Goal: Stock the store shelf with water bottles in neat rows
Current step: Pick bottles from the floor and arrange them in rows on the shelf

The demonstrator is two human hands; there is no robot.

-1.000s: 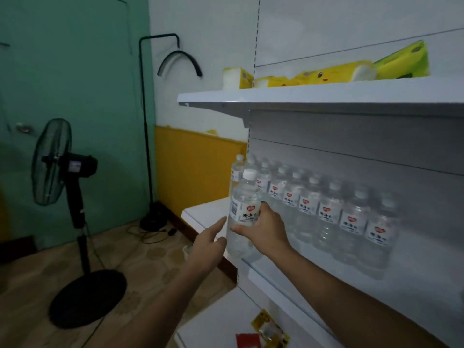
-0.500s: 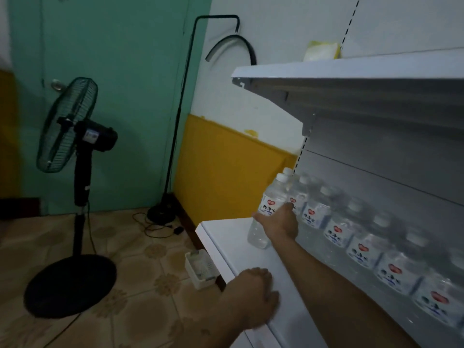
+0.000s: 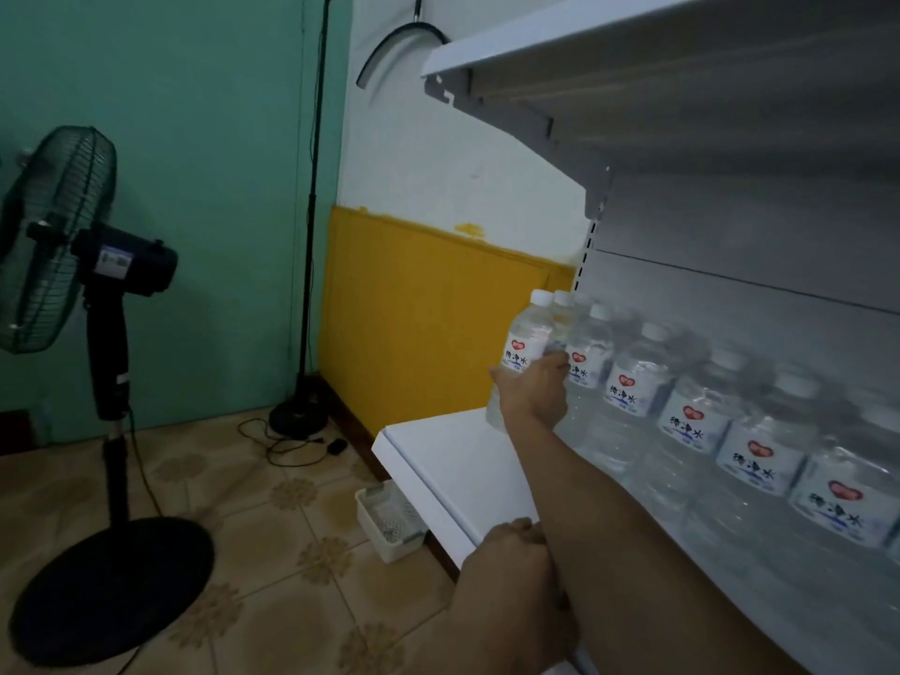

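My right hand [image 3: 535, 394] is gripping a water bottle [image 3: 522, 350] near the centre of the frame, fingers curled round its lower half, below the label. The bottle is standing upright at the far left end of the row of bottles [image 3: 691, 416], just beside the next one; I cannot tell if its base is touching the shelf [image 3: 453, 460], bc the hand is covering it. The row is running from centre to lower right of the frame, along the back panel, labels facing out, white caps up. A 2nd row behind is blurred.

My left hand [image 3: 506, 562] is resting on the front edge of the same shelf, at bottom centre, fingers bent over the edge. It is holding nothing else.

Upper right, another shelf board [image 3: 633, 56] is hanging over the bottles. Left side of the frame, a standing fan [image 3: 73, 246] is on the tiled floor. A small white basket [image 3: 389, 528] is sitting on the floor under the shelf corner, and a black lamp pole [image 3: 311, 211] is standing w/ its base near the yellow wall panel [image 3: 428, 304].
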